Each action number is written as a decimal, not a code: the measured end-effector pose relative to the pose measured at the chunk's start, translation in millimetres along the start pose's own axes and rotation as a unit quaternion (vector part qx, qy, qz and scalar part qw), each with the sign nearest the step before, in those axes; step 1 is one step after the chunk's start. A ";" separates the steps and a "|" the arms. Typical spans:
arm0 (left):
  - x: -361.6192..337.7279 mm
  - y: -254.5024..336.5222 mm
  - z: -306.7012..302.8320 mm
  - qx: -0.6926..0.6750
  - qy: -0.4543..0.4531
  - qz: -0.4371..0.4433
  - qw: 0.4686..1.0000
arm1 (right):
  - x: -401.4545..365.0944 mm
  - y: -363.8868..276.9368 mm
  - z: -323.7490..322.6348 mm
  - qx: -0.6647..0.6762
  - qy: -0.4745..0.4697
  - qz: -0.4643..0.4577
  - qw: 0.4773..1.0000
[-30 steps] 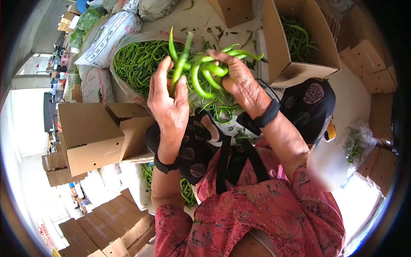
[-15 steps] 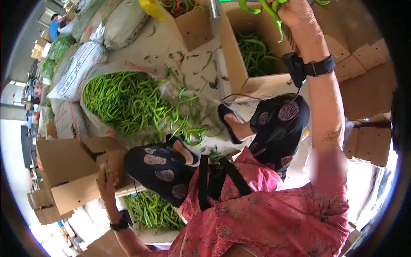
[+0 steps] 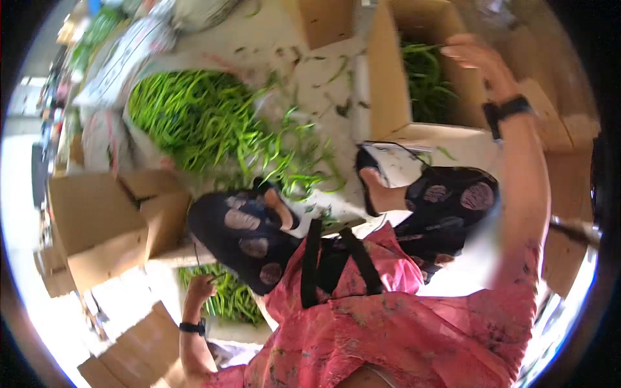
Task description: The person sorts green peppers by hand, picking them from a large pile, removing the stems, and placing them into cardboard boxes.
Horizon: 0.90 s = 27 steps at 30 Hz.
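My right hand (image 3: 479,59) is at the upper right with its fingers stretched out and nothing in them. It is over the right side of a tall cardboard box (image 3: 389,84) with green peppers (image 3: 424,77) inside. At the lower left, my left hand (image 3: 200,288) has curled fingers; what they hold, if anything, is too blurred to name. It is beside a low heap of green peppers (image 3: 236,299). A large pile of green peppers (image 3: 194,119) spills from an open sack onto the floor.
An open cardboard box (image 3: 97,213) stands left of my knee. White sacks (image 3: 132,58) lie behind the pile. Another box (image 3: 326,22) is at the top. Loose peppers and leaves dot the floor (image 3: 307,90). Cardboard (image 3: 139,349) lies at the lower left.
My right hand has let go of several green peppers and spread its fingers. My left hand has moved from the open left box down to the lower pepper heap. The view has shifted.
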State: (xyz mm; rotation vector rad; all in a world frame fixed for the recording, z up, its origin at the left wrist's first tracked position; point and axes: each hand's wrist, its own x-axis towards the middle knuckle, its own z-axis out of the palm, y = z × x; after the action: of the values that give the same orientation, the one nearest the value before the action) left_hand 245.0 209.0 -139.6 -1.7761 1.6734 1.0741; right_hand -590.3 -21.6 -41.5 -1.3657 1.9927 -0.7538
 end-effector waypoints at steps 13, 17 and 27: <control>178.9 106.6 -93.2 -0.106 0.270 0.212 0.933 | -49.9 -120.8 335.8 0.228 -0.496 -0.049 0.836; 260.9 155.7 -150.4 0.007 0.410 0.263 0.874 | -82.7 -32.7 451.9 0.219 -0.430 0.056 0.874; 428.1 193.9 -185.1 0.243 0.417 0.153 0.862 | -74.8 77.9 539.4 0.293 -0.325 0.278 0.855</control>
State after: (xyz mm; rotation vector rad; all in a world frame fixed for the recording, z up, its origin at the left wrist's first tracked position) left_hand 75.0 -223.1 -338.3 -1.7432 2.4986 -0.1368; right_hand -214.2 9.9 -441.7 -0.5182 1.3291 -0.4666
